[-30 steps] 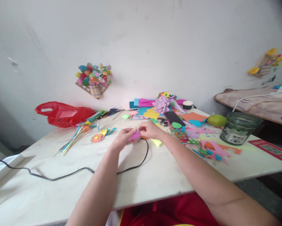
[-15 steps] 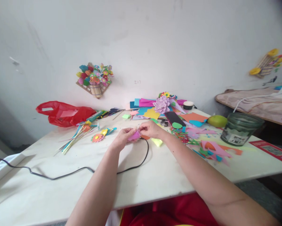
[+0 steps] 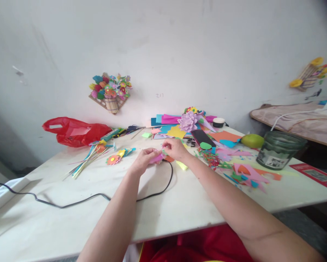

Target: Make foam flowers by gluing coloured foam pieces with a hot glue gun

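Note:
Between my hands, above the middle of the white table (image 3: 163, 218), is a small pink-purple piece (image 3: 157, 157). My left hand (image 3: 144, 160) pinches it from the left side. My right hand (image 3: 174, 149) is closed at the piece's upper right edge, with something small and greenish at its fingertips that is too blurred to name. An orange piece (image 3: 168, 158) lies just below my right hand, and a yellow-green piece (image 3: 182, 165) lies beside it. A black cord (image 3: 171, 174) curves up from the table to a spot under my hands, where its end is hidden.
A red plastic bag (image 3: 76, 133), stick stems (image 3: 84, 162) and foam flowers (image 3: 113, 159) lie left. Behind are coloured sheets (image 3: 176, 131) and a lilac flower (image 3: 188, 121). Foam scraps (image 3: 247, 174), a green fruit (image 3: 252, 141) and a glass jar (image 3: 279, 151) stand right.
My right hand has shifted very slightly right, away from my left hand, and a greenish bit now shows between the fingertips. My left hand still holds the pink-purple piece.

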A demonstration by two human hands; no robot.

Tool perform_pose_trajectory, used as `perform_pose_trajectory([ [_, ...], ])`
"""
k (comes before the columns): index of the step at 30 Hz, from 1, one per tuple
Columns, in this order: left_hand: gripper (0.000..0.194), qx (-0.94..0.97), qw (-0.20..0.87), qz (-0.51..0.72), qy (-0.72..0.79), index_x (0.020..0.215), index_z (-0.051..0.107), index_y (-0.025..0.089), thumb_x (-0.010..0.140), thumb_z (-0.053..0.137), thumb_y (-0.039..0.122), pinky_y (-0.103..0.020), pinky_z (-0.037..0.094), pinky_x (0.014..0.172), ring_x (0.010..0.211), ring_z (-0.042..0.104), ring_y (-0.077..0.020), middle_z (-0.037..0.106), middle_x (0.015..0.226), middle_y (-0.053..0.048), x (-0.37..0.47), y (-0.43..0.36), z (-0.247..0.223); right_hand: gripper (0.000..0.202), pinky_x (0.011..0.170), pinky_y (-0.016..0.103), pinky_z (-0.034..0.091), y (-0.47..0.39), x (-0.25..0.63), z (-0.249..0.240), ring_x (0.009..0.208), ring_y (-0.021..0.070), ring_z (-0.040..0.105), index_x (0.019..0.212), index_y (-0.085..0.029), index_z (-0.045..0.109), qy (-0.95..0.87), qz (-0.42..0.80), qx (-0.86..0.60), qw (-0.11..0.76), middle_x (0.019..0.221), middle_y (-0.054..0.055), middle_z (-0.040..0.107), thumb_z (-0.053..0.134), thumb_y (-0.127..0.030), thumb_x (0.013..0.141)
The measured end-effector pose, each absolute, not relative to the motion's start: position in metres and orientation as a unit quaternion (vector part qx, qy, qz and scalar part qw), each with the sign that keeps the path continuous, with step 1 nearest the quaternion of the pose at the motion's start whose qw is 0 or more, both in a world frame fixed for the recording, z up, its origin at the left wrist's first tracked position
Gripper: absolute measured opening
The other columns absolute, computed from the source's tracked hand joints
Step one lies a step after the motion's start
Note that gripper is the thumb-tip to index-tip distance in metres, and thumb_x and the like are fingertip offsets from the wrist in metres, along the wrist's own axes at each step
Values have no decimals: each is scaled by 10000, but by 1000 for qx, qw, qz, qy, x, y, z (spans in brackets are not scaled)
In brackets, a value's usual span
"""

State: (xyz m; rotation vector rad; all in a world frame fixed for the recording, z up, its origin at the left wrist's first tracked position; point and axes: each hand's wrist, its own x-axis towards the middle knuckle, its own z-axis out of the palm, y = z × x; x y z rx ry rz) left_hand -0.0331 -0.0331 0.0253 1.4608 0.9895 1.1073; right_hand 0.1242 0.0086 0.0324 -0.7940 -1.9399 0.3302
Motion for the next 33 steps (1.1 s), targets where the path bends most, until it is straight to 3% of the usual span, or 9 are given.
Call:
perform_pose_trajectory([
  [6, 334, 596, 506, 478, 401, 761, 593, 123, 638, 599, 434, -210, 397, 499, 510, 510, -99, 590, 606, -36, -34, -32, 25, 152, 459, 204, 397, 19, 132, 29, 470, 65, 457, 776, -140, 596, -647, 456, -327, 516, 632, -2, 570, 545, -204, 647],
  [10, 419, 582, 501, 503, 397, 908, 580, 136, 625, 610, 443, -225, 431, 551, 637, 550, -122, 611, 806, -67, -33, -33, 26, 165, 442, 205, 415, 16, 137, 31, 478, 69, 490, 788, -138, 581, -584, 565, -292, 505, 676, 23, 598, 556, -191, 634],
  [13, 457, 591, 480, 514, 395, 979, 564, 160, 607, 636, 416, -212, 429, 583, 742, 556, -137, 597, 922, -69, -31, -33, 26, 126, 407, 207, 399, 13, 140, 33, 429, 72, 474, 741, -145, 571, -577, 591, -268, 496, 581, -4, 569, 523, -149, 625],
  [17, 472, 602, 456, 534, 380, 1001, 555, 165, 597, 648, 391, -201, 406, 587, 731, 549, -128, 605, 906, -57, -28, -31, 25, 65, 377, 204, 377, 13, 141, 36, 394, 66, 444, 659, -135, 569, -569, 597, -255, 505, 512, -24, 520, 527, -133, 610],
  [21, 456, 608, 447, 548, 361, 1002, 550, 168, 603, 648, 367, -204, 404, 616, 765, 547, -129, 600, 929, -52, -28, -29, 24, 166, 433, 212, 425, 14, 141, 36, 452, 69, 486, 742, -122, 586, -583, 595, -262, 487, 593, -7, 566, 626, -191, 596],
  [25, 420, 603, 426, 571, 359, 997, 549, 172, 630, 626, 362, -202, 404, 601, 719, 541, -111, 599, 901, -43, -33, -27, 24, 184, 357, 193, 374, 17, 142, 33, 375, 51, 433, 667, -128, 549, -601, 575, -268, 486, 517, -33, 526, 641, -278, 612],
  [30, 427, 603, 404, 586, 362, 1006, 551, 167, 636, 618, 370, -205, 414, 598, 718, 544, -115, 602, 906, -50, -35, -26, 24, 227, 368, 188, 378, 17, 143, 33, 377, 56, 450, 898, -148, 540, -600, 571, -285, 482, 557, -24, 566, 558, -218, 682],
  [33, 470, 605, 388, 587, 373, 1048, 530, 182, 624, 636, 353, -225, 426, 656, 790, 543, -134, 590, 946, -50, -33, -24, 22, 215, 373, 184, 369, 16, 143, 34, 396, 53, 448, 908, -138, 538, -595, 589, -286, 465, 605, -6, 579, 499, -158, 698],
])
